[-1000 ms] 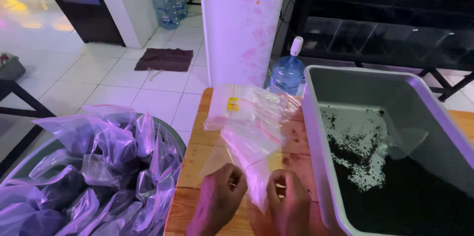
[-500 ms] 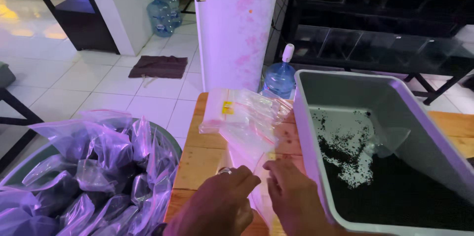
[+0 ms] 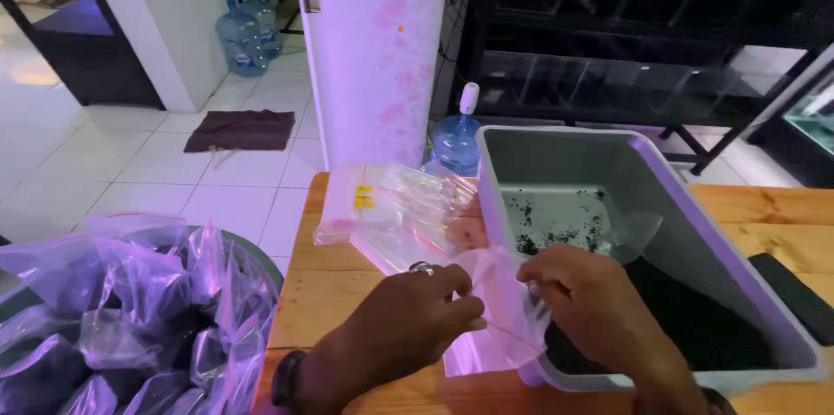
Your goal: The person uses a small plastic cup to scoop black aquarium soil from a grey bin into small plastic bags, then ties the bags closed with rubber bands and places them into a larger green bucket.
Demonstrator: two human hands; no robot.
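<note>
Since the earlier frames both hands have moved up and right, from the bare table edge to the near left corner of the tub, and the bag has come up with them. Left hand [image 3: 408, 324] is closed, thumb and fingers pinching the clear plastic bag [image 3: 499, 311] at its mouth; ring on one finger, dark band at the wrist. Right hand [image 3: 595, 311] is closed too, gripping the opposite side of the same bag, so the bag is stretched between the two hands. Bag sits over the table [image 3: 330, 293] edge, touching the rim of the grey tub [image 3: 695, 206] at its near left corner. Tub holds dark granular soil [image 3: 686, 315], heaped at the near right, thin scatter toward the far wall. Stack of flat clear bags [image 3: 391, 211] lies on the table just beyond the left hand, beside the tub. Left of the table: round basin [image 3: 261, 263] piled with filled bags [image 3: 122, 319] of dark material. Behind: white fridge [image 3: 378, 50], water jug [image 3: 459, 139] at its foot, two more jugs [image 3: 248, 28] further back, brown mat [image 3: 241, 130] on the tiled floor, dark shelving [image 3: 634, 41] on the right.
</note>
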